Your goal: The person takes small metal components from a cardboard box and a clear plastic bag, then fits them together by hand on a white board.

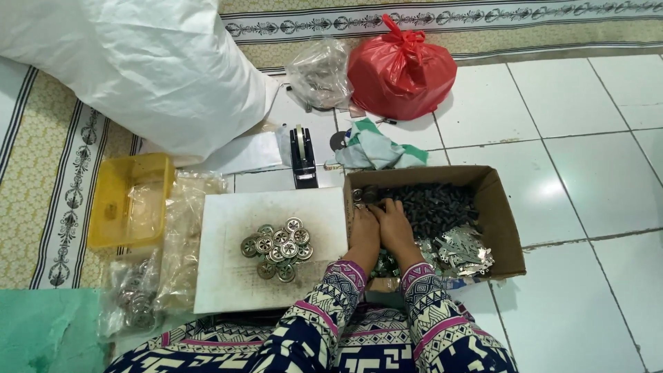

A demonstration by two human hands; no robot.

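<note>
View from above of a person seated on a tiled floor, patterned sleeves at six o'clock.

At nine o'clock sits a yellow tub [114,200] with clear plastic inside it. Just to its right lie clear bags [181,235], and at seven o'clock one bag [135,304] holds round metal discs.

At the centre is a white board [228,276], stained grey in the middle, bearing a small heap of discs [277,249]: round, silvery, with holes. At eleven o'clock a big white sack [152,69] fills the corner. At twelve o'clock, behind the board, stands a black tape dispenser [302,159], with a green and white cloth [376,148] beside it, then a clear bag [319,72] and a knotted red bag [402,69] further back.

Just right of the board, at about three o'clock from centre, is an open cardboard box [501,221]. Its far half holds a pile of small dark cylindrical pieces [435,204]; its near right corner holds flat shiny metal strips [459,249].

Both hands are down inside the box at its left side, touching each other. The left hand [364,231] lies by the box wall; the right hand [397,224] reaches into the edge of the dark pieces. Fingers are curled downward; whether they grip anything cannot be told.
</note>
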